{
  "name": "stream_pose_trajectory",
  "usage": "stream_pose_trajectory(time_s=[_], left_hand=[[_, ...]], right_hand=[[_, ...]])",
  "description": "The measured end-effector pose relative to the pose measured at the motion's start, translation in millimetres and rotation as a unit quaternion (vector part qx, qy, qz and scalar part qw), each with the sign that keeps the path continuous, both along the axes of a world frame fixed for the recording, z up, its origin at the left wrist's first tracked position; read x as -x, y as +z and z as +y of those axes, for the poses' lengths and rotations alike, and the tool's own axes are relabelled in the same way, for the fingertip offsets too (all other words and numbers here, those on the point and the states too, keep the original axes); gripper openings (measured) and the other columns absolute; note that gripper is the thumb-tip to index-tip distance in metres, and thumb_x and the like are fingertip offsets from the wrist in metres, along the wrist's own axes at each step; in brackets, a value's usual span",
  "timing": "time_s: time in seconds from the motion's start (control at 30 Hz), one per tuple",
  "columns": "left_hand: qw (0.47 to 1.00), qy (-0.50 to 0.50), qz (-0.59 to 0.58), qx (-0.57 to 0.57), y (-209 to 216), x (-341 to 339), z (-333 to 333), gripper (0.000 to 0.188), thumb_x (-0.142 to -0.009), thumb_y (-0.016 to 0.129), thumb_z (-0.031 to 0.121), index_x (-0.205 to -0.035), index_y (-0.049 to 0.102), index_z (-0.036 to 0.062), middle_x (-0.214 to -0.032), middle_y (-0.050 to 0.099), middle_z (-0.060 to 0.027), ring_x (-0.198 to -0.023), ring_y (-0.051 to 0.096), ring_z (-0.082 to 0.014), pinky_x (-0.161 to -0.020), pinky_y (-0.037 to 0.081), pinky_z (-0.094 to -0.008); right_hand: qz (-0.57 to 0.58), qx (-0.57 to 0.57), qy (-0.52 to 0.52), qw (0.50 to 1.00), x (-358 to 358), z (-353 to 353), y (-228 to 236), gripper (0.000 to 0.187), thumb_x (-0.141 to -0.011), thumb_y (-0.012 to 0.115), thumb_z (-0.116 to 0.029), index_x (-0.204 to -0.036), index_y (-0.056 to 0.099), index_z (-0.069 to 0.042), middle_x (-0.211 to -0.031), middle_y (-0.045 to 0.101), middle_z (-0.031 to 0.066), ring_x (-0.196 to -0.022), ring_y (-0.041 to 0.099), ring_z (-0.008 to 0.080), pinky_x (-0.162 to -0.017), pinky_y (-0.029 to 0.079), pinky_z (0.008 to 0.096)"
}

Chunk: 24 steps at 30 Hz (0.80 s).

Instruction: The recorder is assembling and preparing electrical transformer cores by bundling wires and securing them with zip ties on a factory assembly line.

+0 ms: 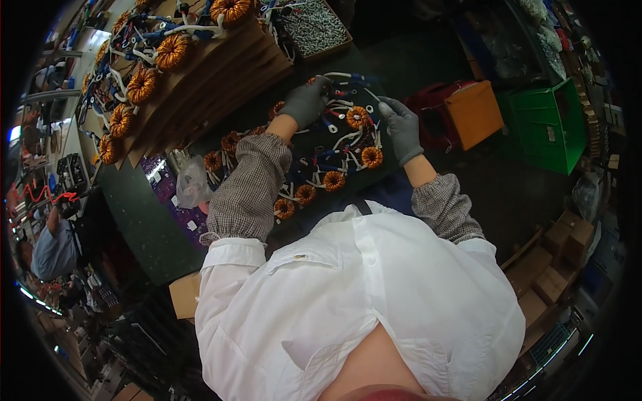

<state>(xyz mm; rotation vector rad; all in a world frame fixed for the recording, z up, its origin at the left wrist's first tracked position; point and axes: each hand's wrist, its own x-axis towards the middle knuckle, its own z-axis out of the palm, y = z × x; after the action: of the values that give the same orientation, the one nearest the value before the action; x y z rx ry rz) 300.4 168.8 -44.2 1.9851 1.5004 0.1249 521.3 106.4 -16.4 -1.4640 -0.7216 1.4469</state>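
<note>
My left hand (304, 103), in a grey glove, is closed on a copper-wound ring coil, of which only a bit of orange winding shows past the fingers. White leads (344, 75) with blue sleeves reach from it to the right. My right hand (402, 132), also gloved in grey, pinches a thin pale lead (372, 93); whether it belongs to the same coil I cannot tell. Below and between the hands, several more ring coils (358, 117) lie on the dark green table (137, 224), their white, blue and red leads tangled together.
At the upper left, stacked brown boards (221, 73) carry more coils (142, 85). A box of small metal parts (314, 30) stands at the back. On the right are an orange bin (473, 115) and a green crate (548, 127). A clear plastic bag (192, 184) lies near my left sleeve.
</note>
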Motion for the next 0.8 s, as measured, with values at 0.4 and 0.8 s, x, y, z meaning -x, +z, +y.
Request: stream_pose_trajectory(time_s=[0.4,0.8], left_hand=[[0.887,0.230,-0.362,0.174,-9,0,-11,0.046,-0.077,0.065,0.012,-0.122,0.054,0.0028,-0.109,0.062,-0.0124,-0.089,0.062,-0.0182,-0.075,0.050,-0.0279],[0.916,0.270,-0.291,0.055,-17,-4,-15,0.046,-0.075,0.068,0.017,-0.116,0.057,0.0021,-0.109,0.064,-0.0156,-0.098,0.063,-0.0238,-0.084,0.049,-0.0318]], right_hand=[[-0.196,-0.045,0.130,0.971,27,47,-35,0.020,-0.078,0.068,-0.018,-0.087,0.068,0.000,-0.074,0.065,0.0057,-0.066,0.057,0.0101,-0.062,0.047,0.0262],[-0.143,-0.015,0.155,0.977,34,66,-26,0.016,-0.077,0.068,-0.014,-0.084,0.068,0.000,-0.072,0.064,0.0052,-0.063,0.057,0.0100,-0.058,0.046,0.0240]])
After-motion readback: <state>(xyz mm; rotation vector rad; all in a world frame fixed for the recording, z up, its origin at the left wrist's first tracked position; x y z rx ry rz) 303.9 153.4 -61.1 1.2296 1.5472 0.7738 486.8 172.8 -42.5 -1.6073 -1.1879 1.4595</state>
